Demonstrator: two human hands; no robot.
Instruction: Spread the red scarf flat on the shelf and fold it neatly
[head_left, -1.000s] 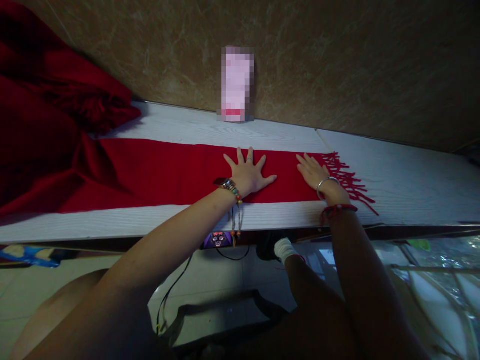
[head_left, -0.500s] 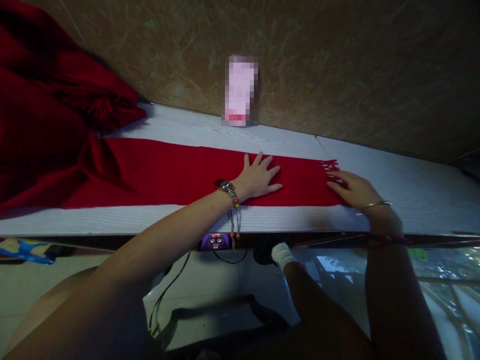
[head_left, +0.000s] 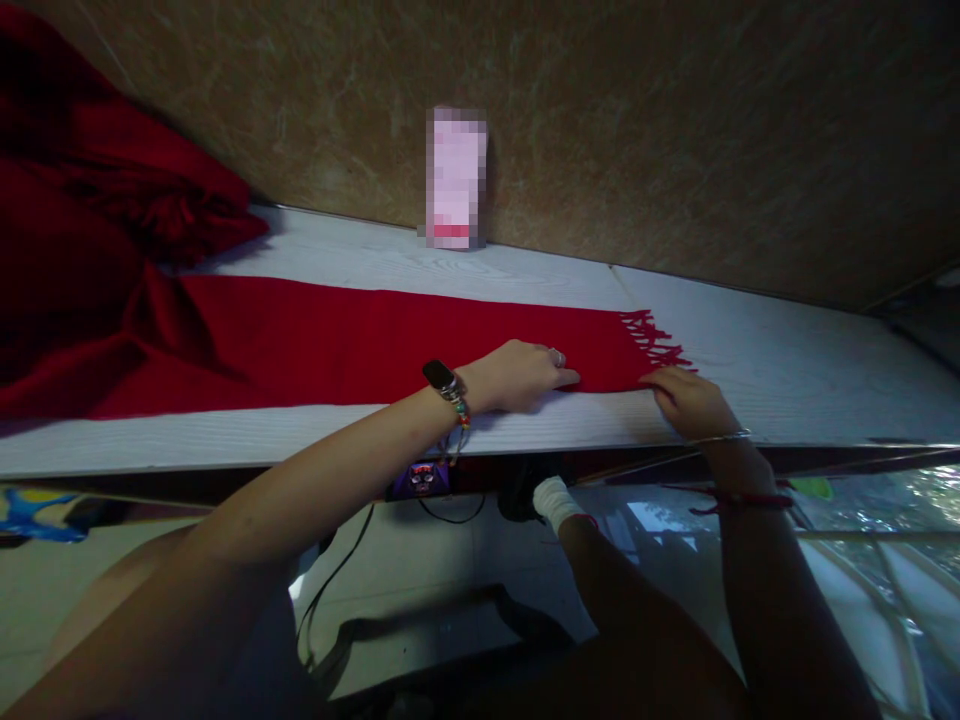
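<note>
A red scarf [head_left: 330, 345] lies lengthwise along a white wood-grain surface, its fringe [head_left: 652, 340] at the right end. My left hand [head_left: 517, 375], with a dark watch and a beaded bracelet at the wrist, is curled at the scarf's near edge, its fingers closed on the cloth. At the near right corner, beside the fringe, my right hand [head_left: 690, 402] pinches the scarf between thumb and fingers. Toward the left the cloth wrinkles and runs into a bunched red pile [head_left: 82, 170] with more fringe.
A blurred pink object [head_left: 456, 180] leans on the brown marbled wall [head_left: 645, 130] behind the surface [head_left: 787, 375]. Below the front edge are a small lit screen [head_left: 421, 480], a black cable [head_left: 330, 580] and a blue item [head_left: 45, 515] at left.
My left hand has gone from spread flat on the scarf to curled at its near edge. My right hand has moved from the fringe to the near corner, and the fringe is spread out more.
</note>
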